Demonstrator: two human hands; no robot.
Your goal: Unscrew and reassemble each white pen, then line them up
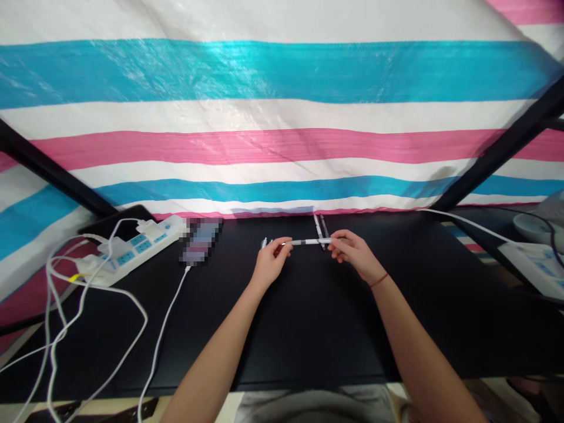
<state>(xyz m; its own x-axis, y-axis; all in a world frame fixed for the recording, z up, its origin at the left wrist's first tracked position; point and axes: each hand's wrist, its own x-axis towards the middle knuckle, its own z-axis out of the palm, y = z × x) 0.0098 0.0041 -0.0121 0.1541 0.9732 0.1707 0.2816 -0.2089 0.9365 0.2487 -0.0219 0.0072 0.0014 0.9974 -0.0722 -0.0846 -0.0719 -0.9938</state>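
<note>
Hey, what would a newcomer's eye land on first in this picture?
The blue, pink and white striped tarp fills the whole background. At the centre, above the black table, the left hand and right hand hold a white pen level between them. A white power strip with trailing white cables lies at the table's left end.

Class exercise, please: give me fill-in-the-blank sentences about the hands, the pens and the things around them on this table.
1. The left hand and the right hand hold the ends of one white pen over a ____ table.
2. Behind it lie ____ more pens.
3. The power strip lies on the person's ____ side.
4. A thin ____ band circles the right wrist.
Missing words: black; two; left; red.
</note>
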